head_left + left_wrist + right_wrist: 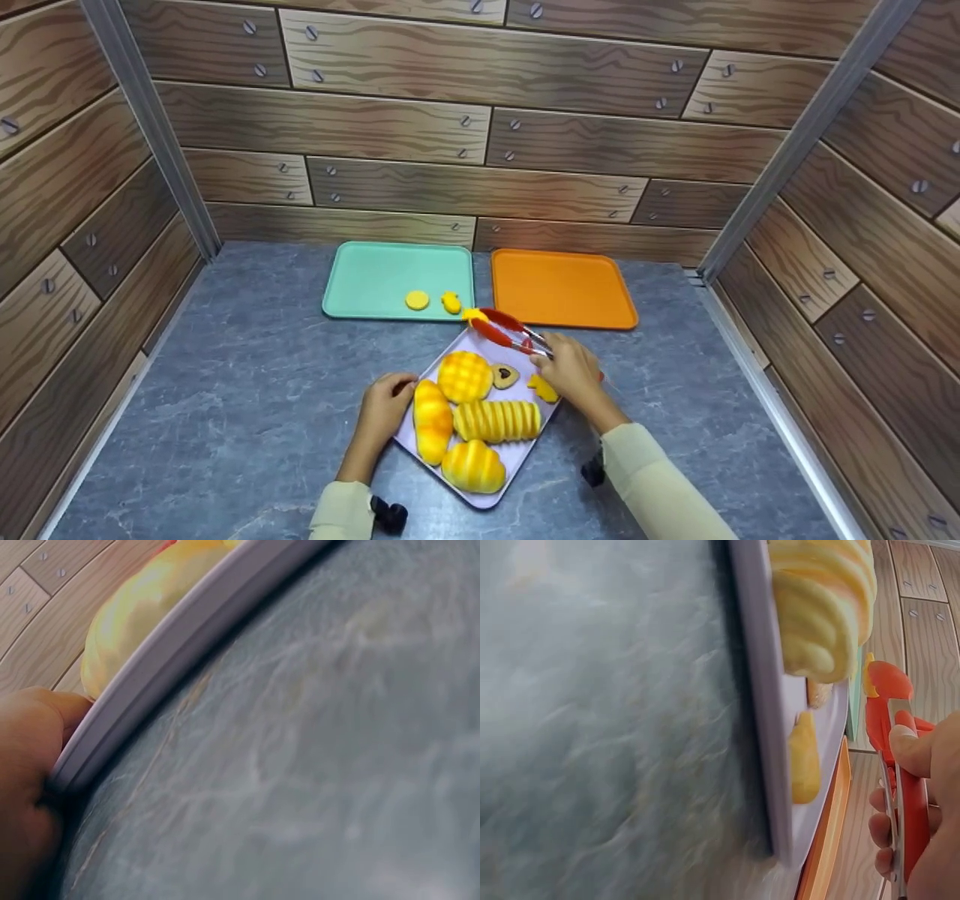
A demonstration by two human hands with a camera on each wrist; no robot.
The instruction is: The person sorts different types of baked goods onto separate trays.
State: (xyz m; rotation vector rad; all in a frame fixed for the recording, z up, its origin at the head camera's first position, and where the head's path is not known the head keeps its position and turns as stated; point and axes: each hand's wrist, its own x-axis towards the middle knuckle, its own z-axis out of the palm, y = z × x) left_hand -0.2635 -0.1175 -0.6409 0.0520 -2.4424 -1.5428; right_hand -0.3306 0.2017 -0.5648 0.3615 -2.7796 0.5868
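Wood-plank panels [450, 60] wall in a grey marbled tabletop [225, 375]. Mint-green tray [375, 270] far left, orange tray [562, 289] beside it on the right, lilac tray [517, 456] nearest, set diagonally. Right hand [574, 371] grips red-and-metal tongs [491, 332], fingers wrapped round the handles; tongs' tips hold a small yellow piece [472, 315] by the mint-green tray's near right corner; can't tell if it touches the tray. Left hand [386, 405] pinches the lilac tray's left rim. On the lilac tray: checkered round bun [465, 376], long glossy roll [433, 421], ridged loaf [497, 421], striped bun [473, 466], heart-centred cookie [505, 376], plus a yellow toy piece [543, 388] at the right edge, near the right hand. On the mint-green tray, near side: yellow disc [417, 300] and, right of it, a small yellow figure [451, 302]. Orange tray lies well apart from the left hand.
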